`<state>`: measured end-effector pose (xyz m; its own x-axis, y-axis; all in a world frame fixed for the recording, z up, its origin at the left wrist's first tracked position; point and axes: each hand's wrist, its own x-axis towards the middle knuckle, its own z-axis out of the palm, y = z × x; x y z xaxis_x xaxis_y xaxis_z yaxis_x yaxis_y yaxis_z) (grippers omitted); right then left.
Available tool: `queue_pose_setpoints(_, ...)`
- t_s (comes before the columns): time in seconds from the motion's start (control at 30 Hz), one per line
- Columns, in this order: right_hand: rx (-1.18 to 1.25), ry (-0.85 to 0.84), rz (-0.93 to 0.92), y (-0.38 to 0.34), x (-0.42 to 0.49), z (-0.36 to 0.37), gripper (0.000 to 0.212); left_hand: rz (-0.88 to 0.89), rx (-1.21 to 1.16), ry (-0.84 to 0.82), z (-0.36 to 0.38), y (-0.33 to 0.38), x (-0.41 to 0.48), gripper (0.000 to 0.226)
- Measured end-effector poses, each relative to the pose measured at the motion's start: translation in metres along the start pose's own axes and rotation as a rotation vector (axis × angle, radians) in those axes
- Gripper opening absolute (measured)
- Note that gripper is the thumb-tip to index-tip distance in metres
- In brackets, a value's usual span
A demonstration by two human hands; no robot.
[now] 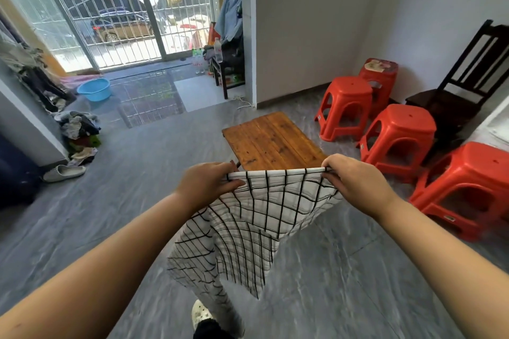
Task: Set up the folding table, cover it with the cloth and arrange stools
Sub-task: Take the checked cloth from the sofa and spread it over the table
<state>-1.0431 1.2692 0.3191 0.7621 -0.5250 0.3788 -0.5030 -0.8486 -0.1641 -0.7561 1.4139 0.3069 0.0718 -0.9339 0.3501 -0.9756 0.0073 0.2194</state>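
I've got the cloth (264, 206), white w/ thin black grid, up by its top edge: left hand (206, 181) pinches one corner, right hand (352, 181) the other, rest hangs in folds. It's in the air just short of the wooden table (272, 140), whose plank top is bare. Four red plastic stools (345, 107) stand right of the table, dark chair (454, 91) behind. Grey tile floor (137, 187); blue basin (94, 88) & clothes pile (80, 129) at left, near the barred glass door (124, 8)
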Motion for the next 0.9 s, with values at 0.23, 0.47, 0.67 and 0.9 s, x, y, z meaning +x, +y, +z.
queue_pose_setpoints(0.23,-0.024,-0.014,0.016,0.029,0.006,0.000,0.009,-0.025,0.003,-0.074,0.015,0.013,0.021,0.034)
queue_pose_setpoints(0.47,-0.073,-0.067,0.033,0.074,0.048,0.017,0.009,-0.068,-0.052,-0.155,0.053,-0.004,0.069,0.039)
queue_pose_setpoints(0.67,-0.109,-0.129,0.058,0.132,0.106,0.044,0.010,-0.057,-0.083,-0.143,0.115,-0.042,0.142,0.072)
queue_pose_setpoints(0.9,-0.162,-0.224,0.129,0.207,0.198,0.079,0.010,-0.087,-0.136,-0.166,0.179,-0.089,0.247,0.041)
